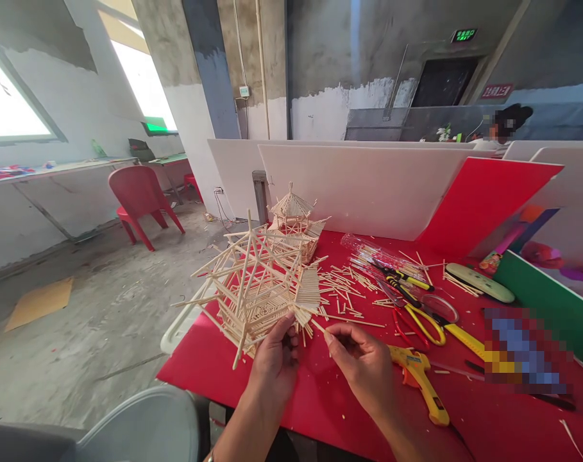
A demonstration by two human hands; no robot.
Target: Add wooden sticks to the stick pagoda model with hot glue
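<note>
A model pavilion frame of thin wooden sticks (253,282) stands at the left of the red tabletop, with a patch of closely laid sticks (308,289) on its right side. My left hand (275,353) is closed at the frame's near lower edge, its thumb and finger pinching the stick model there. Between the thumb and fingers of my right hand (361,359) is a short wooden stick (319,325), whose far end reaches the near edge of the laid sticks. Whether it touches them I cannot tell.
Behind stands another stick pavilion (292,215). Loose sticks (342,285) lie scattered to the right, near pliers (406,282), yellow-handled scissors (428,324) and a yellow glue gun (421,378). White boards (358,186) border the back. A grey stool (144,423) is at lower left.
</note>
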